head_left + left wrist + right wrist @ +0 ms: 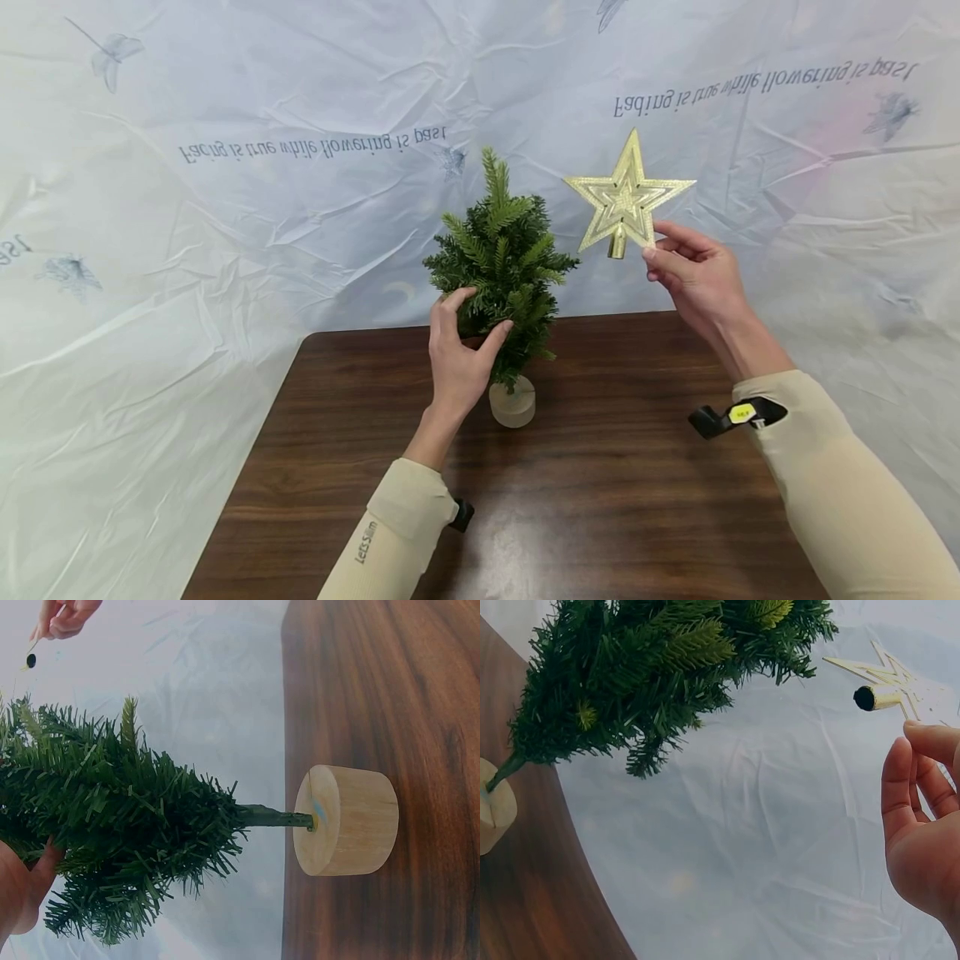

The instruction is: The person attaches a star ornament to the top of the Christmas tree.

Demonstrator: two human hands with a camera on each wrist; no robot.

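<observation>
Head cam: your right hand [697, 275] pinches the flat, glittery gold star [628, 196] by one lower tip, so it could twist; your left hand [459, 358] curls round the green artificial tree [498, 258], and uneven pressure might tip it. Left wrist: round wooden base [360, 821] below those fingers. Right wrist: the star's socket [877, 698], just past your pinching fingers.

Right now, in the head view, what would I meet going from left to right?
Left sleeve → green tree → gold star → right hand → right sleeve.
</observation>
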